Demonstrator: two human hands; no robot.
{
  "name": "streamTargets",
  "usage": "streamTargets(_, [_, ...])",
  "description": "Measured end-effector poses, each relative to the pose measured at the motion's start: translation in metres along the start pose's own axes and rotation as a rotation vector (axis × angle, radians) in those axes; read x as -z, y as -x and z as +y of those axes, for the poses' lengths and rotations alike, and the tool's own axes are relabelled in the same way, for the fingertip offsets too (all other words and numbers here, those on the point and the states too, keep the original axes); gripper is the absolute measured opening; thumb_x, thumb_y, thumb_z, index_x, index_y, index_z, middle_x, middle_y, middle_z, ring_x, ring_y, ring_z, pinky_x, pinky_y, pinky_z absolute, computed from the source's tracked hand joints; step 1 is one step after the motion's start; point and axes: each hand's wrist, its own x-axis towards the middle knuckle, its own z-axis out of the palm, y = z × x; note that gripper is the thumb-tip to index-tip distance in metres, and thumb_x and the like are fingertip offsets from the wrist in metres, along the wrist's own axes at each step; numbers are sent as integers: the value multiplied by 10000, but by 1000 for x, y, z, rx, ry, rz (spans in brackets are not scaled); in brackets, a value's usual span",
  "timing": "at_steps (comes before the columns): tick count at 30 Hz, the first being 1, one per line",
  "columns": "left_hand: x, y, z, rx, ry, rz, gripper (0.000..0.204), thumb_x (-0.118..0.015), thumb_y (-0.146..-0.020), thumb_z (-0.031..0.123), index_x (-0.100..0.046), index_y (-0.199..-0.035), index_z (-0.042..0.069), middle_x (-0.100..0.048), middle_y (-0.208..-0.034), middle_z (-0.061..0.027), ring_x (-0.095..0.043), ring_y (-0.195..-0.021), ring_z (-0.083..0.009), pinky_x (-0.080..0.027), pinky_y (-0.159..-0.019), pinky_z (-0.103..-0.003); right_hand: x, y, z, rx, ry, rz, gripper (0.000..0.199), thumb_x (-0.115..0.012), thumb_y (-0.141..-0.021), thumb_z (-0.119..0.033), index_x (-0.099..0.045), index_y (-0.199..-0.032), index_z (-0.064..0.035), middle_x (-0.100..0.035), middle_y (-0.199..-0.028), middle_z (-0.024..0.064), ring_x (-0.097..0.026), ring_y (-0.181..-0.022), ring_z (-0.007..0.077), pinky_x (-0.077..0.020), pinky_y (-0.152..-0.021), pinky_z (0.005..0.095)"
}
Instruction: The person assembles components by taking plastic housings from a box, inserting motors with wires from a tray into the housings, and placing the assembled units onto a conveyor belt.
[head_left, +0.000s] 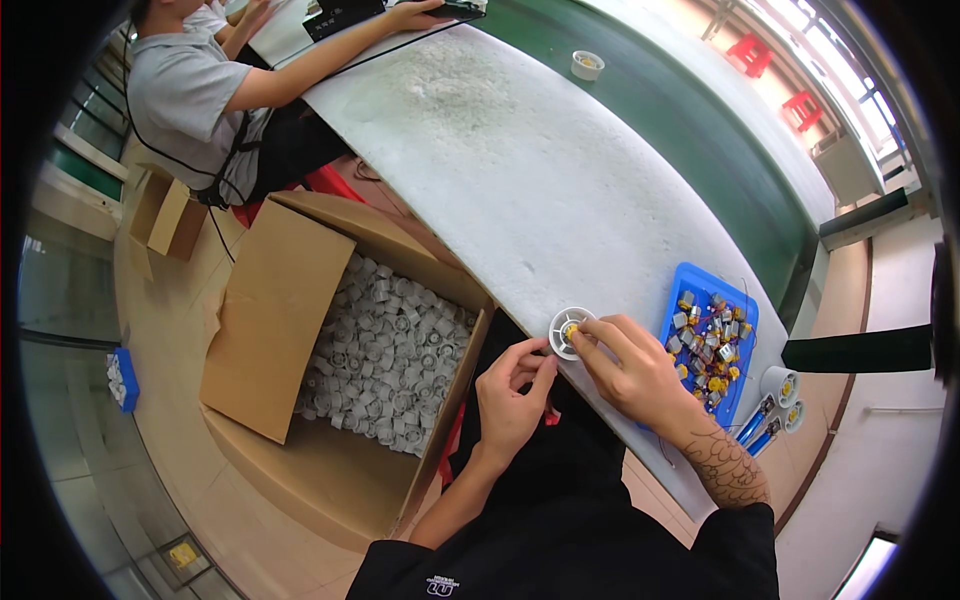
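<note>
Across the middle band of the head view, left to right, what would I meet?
Small blue bin → large open cardboard box → left hand → white round part → right hand → blue tray of small motors → white cup-shaped part.

Right hand [632,368] at white round part [555,324], left hand [512,402] beside

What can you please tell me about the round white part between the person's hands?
The round white part looks like plastic: a wheel-like ring with spokes running in to a yellow piece at its centre. Its spoked face is turned up, at the edge of the white tabletop; whether it rests there is unclear. The right hand pinches at the yellow piece, hiding part of the ring; the left hand is at its lower left, perhaps touching.
</note>
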Motion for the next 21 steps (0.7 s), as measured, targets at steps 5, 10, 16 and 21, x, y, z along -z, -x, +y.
streamTargets(5, [3, 4, -2, -27, -80, 6, 252, -677, -923, -16, -666, -1169, -68, -696, -908, -84, -666, -765, -75, -554, -678, -218, 10, -7, 0, -36, -62, -60, 283, -768, -747, -72, -701, -1007, 21, -632, -1090, 142, -631, -973, 297, -553, -781, 394])
streamTargets(10, [22, 4, 2, -22, -244, -75, 182, -663, -942, 23, -693, -1105, -52, -700, -935, -95, -693, -766, -115, -571, -693, -244, 7, -1, 2, -71, -37, -85, 272, -763, -809, -151, -694, -1017, 10, -596, -1222, 181, -602, -1094, 329, -540, -857, 420])
streamTargets(16, [25, -3, 13, 205, 103, -206, 182, -595, -1002, 55, -646, -1137, -56, -696, -1105, -119, -695, -977, -157, -569, -809, -266, 0, 6, 5, -116, -130, -112, 274, -743, -840, -154, -672, -1048, 9, -572, -1289, 213, -640, -1052, 338, -548, -875, 422])
streamTargets(21, [16, 7, 13, 162, 113, -163, 201, -581, -1014, 63, -628, -1155, -73, -659, -1200, -150, -688, -1034, -186, -577, -836, -286, -1, 6, 6, -109, -142, -89, 260, -729, -846, -134, -675, -1052, 15, -569, -1280, 221, -659, -1002, 327, -562, -824, 403])
